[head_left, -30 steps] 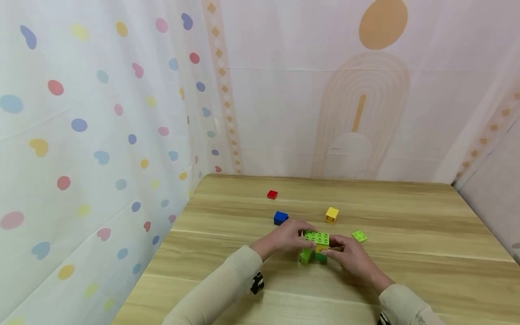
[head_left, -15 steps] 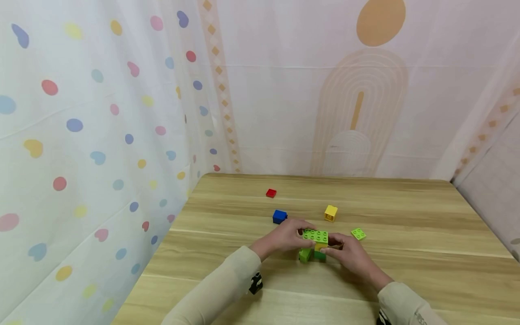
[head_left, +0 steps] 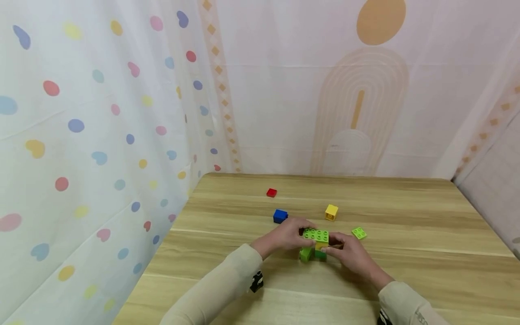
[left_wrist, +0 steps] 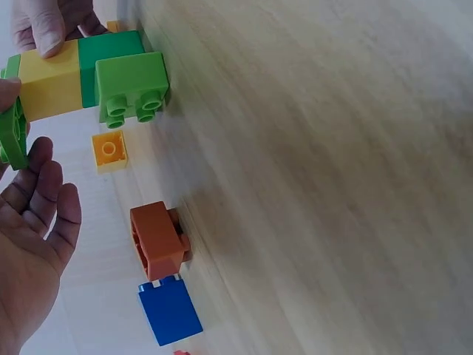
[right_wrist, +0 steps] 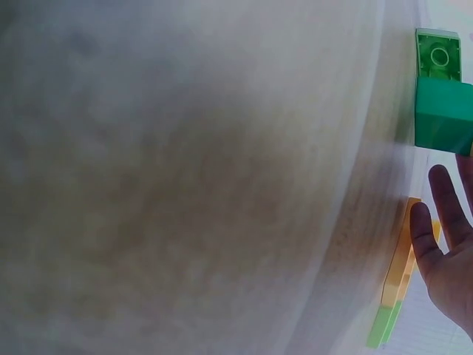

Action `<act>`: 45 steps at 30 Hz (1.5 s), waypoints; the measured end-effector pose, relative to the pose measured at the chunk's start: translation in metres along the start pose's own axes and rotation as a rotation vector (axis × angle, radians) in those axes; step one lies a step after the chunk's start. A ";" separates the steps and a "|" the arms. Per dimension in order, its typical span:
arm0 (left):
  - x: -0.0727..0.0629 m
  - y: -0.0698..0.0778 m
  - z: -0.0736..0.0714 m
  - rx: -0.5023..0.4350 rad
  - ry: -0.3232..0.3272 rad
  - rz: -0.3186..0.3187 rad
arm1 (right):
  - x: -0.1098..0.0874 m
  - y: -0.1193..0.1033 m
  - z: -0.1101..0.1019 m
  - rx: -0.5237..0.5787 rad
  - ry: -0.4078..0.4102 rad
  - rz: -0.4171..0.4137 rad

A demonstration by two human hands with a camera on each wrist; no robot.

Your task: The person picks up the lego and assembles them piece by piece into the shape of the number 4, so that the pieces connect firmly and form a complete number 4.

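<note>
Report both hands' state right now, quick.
Left hand: closed, pinching the light-green top piece.
Right hand: closed, gripping the yellow brick beneath it.

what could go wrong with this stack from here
The light green eight-stud plate overhangs the yellow brick, so pressing its free end with the left hand might lever it off. The orange-brown brick lies close by that hand and could get knocked into the blue brick.

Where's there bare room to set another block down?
Right of the lime plate and left of the blue block, out to the edges of the table, plus between the sleeves, nearer than the stack. It's crowded around the stack, with left hand, right hand, and the orange block beside the blue one.
</note>
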State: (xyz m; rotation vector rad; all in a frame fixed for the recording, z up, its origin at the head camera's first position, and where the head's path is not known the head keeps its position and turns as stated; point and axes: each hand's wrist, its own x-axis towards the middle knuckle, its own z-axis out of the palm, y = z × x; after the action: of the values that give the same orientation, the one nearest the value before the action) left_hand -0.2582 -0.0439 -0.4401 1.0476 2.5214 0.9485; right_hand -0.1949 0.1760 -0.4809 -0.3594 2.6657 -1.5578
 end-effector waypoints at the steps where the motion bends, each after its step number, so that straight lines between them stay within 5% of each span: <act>1: 0.000 -0.001 0.001 -0.001 0.001 -0.003 | 0.000 0.001 0.000 -0.002 0.000 -0.002; 14: 0.000 -0.004 0.006 -0.048 0.001 -0.026 | 0.001 0.005 -0.001 0.007 -0.016 -0.035; 28: 0.000 -0.016 0.013 0.025 0.024 0.048 | 0.003 0.005 0.001 0.023 -0.029 -0.055; 33: 0.000 -0.012 0.007 -0.016 -0.009 0.037 | 0.003 0.006 0.000 0.017 -0.031 -0.058; 45: 0.006 -0.006 0.010 -0.115 0.028 0.010 | 0.002 0.007 -0.002 0.035 -0.030 -0.064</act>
State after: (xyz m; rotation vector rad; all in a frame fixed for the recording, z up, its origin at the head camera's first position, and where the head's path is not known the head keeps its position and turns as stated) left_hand -0.2607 -0.0382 -0.4517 1.0203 2.4528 1.1043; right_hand -0.1980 0.1805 -0.4856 -0.4668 2.6263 -1.6005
